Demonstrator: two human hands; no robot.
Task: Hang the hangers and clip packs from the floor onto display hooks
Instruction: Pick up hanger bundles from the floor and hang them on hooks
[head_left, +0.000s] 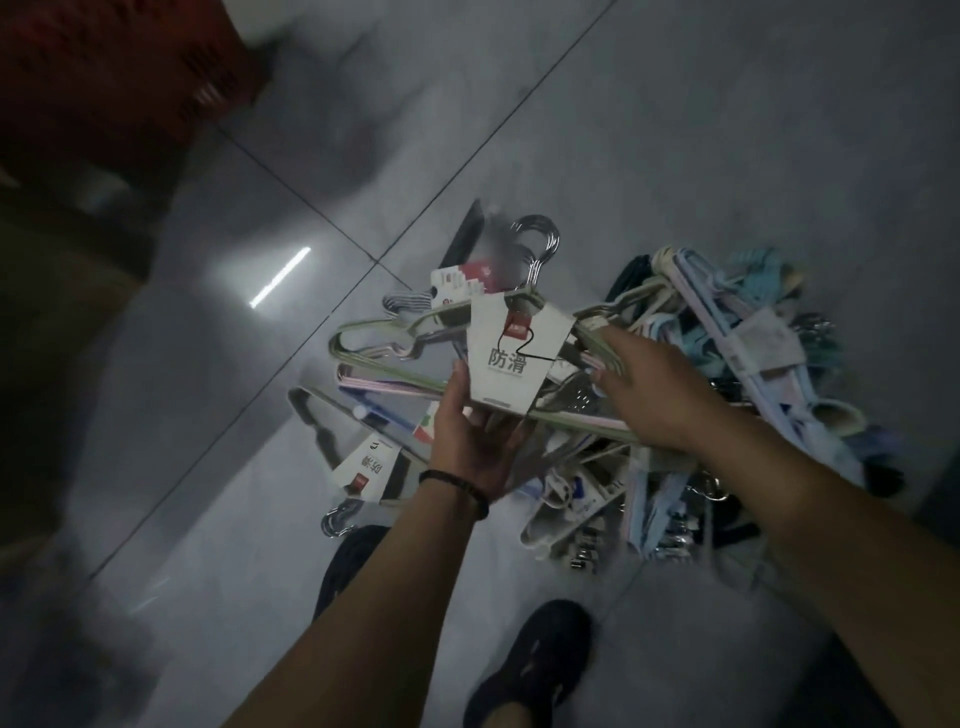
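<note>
A dark shoe (530, 670) stands on the grey tiled floor (727, 130). Above it the left hand (478, 441), wearing a black bracelet (457, 488), holds the green hanger pack (395, 322) just above the floor, thumb curled against its white label card (514, 358) and fingers beneath. The right hand (639, 389) lies on the pack's far shoulder; I cannot tell whether its fingers grip. Beyond lies the pile of hangers (727, 338).

Red crate (104, 78) blurred; left hand (470, 447) fingers behind hanger card (511, 358).
</note>
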